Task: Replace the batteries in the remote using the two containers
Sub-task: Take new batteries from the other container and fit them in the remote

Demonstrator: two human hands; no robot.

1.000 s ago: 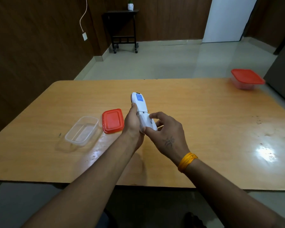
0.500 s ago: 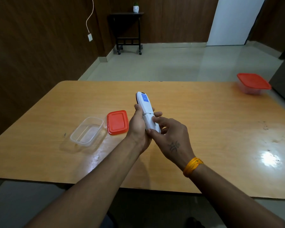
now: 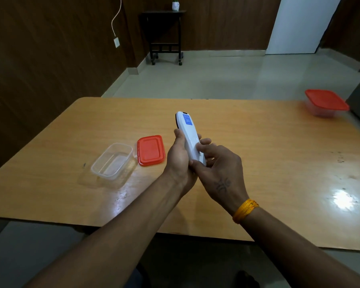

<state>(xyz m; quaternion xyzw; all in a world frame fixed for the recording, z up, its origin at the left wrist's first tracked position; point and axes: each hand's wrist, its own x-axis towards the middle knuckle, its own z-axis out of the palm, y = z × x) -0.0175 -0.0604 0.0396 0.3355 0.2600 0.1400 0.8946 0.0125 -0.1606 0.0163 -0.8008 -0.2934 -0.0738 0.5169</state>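
We hold the white remote above the middle of the wooden table, back side up, its blue label toward twelve o'clock. Our left hand wraps around its lower half from the nine o'clock side, thumb along the edge. Our right hand comes in from four o'clock, its fingers curled over the battery-cover end and pinching it; whether the cover has started to slide we cannot tell from this angle. A yellow thread band circles the right wrist. At nine o'clock from the remote lies a red lid flat on the table, and just beside it, further toward nine, stands an open clear container. Well apart, at two o'clock near the far table corner, sits a second container closed with a red lid.
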